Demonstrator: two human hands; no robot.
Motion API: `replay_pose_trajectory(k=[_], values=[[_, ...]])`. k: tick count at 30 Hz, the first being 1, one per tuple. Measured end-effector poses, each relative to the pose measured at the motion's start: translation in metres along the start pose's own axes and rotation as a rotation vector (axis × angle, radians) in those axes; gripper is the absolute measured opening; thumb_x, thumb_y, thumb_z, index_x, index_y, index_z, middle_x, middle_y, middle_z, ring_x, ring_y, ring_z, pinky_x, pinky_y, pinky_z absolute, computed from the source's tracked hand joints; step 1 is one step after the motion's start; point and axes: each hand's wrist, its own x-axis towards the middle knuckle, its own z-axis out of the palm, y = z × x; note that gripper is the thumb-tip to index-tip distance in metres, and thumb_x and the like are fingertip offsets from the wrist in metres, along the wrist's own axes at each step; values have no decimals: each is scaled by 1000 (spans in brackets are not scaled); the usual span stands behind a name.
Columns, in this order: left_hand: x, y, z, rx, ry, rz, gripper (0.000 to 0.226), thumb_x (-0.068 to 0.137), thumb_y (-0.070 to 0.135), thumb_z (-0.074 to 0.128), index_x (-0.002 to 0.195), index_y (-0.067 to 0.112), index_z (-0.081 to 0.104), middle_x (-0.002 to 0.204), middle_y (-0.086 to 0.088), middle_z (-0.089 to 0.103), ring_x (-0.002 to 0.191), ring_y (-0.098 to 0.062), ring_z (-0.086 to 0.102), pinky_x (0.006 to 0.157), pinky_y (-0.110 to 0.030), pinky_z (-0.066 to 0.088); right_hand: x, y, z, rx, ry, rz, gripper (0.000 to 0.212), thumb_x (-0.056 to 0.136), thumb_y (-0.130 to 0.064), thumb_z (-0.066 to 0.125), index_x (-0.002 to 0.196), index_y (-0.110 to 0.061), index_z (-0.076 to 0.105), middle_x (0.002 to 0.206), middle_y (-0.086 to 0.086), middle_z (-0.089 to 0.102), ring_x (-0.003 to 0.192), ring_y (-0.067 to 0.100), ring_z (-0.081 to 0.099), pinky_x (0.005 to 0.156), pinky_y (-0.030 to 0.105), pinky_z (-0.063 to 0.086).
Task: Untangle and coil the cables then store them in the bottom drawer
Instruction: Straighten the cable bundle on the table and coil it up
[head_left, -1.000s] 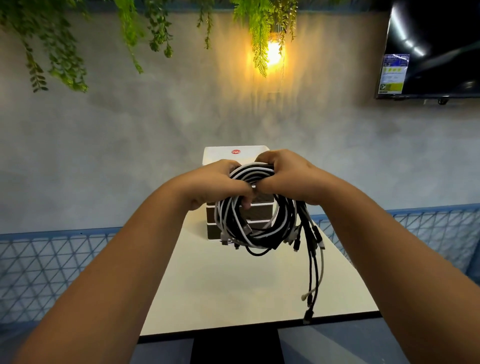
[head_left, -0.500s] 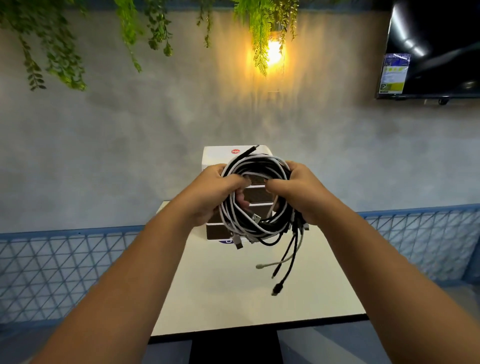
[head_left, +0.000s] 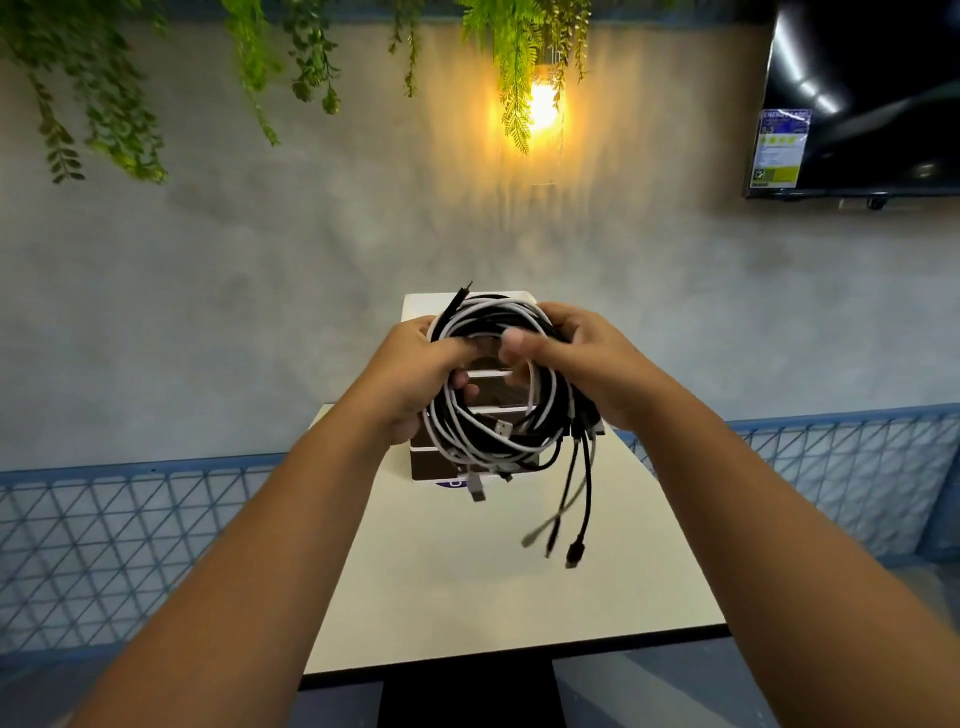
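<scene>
A round coil of black and white cables (head_left: 470, 439) hangs in the air in front of me, above the white table (head_left: 493, 597). My left hand (head_left: 415, 374) grips its left side with fingers curled through the loop. My right hand (head_left: 587, 358) grips its upper right side. Several loose ends with plugs (head_left: 574, 556) dangle from the coil's lower right, and a USB plug (head_left: 475, 491) hangs at the bottom. Behind the coil stands a small white drawer unit (head_left: 423, 306) with dark drawer fronts (head_left: 428, 467), mostly hidden by the cables and hands; its drawers look closed.
The drawer unit sits at the table's far end by a grey wall. A blue wire-mesh railing (head_left: 104, 545) runs along both sides of the table. A dark screen (head_left: 872, 93) hangs at upper right, and a lit lamp (head_left: 543, 104) and trailing plants are overhead.
The dangling ends have been drawn up and now hang shorter. My hands shifted from the top of the coil to its sides, and one black end now sticks up at the top.
</scene>
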Motion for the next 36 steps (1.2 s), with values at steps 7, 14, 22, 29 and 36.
replay_pose_trajectory(k=[7, 14, 22, 29, 36], values=[[17, 6, -14, -107, 132, 32, 18, 90, 6, 63, 77, 9, 51, 53, -1, 41, 44, -10, 44, 60, -32, 52, -45, 63, -4, 290, -54, 160, 84, 70, -70, 69, 136, -21, 51, 128, 10, 64, 118, 29, 62, 101, 46, 49], [23, 8, -23, -72, 163, 74, 15, 90, 6, 63, 81, 9, 52, 56, -2, 41, 49, -14, 43, 57, -30, 51, -54, 74, -2, -20, 119, 186, 15, 96, -25, 59, 108, -18, 67, 93, -1, 70, 95, 19, 67, 92, 37, 52], [-3, 19, -14, -68, -120, 113, 16, 92, 1, 58, 79, 9, 51, 55, 1, 39, 48, -11, 40, 56, -31, 50, -38, 49, -30, -865, 323, 160, 26, 91, -16, 65, 66, -16, 57, 61, -3, 46, 60, 21, 50, 51, 24, 32], [-19, 23, 8, 32, -300, 39, 2, 91, 7, 62, 92, 6, 61, 52, -2, 45, 50, -16, 48, 63, -33, 52, -37, 24, -14, 122, 411, 304, 20, 101, 0, 37, 94, -4, 55, 65, 15, 64, 69, 28, 57, 64, 46, 52], [-18, 14, 11, 201, -232, 47, 12, 89, 16, 68, 80, 9, 64, 66, -2, 64, 60, -13, 62, 59, -25, 51, -49, 14, 0, 373, 189, 140, 22, 88, -10, 58, 71, -14, 71, 58, 2, 67, 49, 13, 62, 46, 21, 51]])
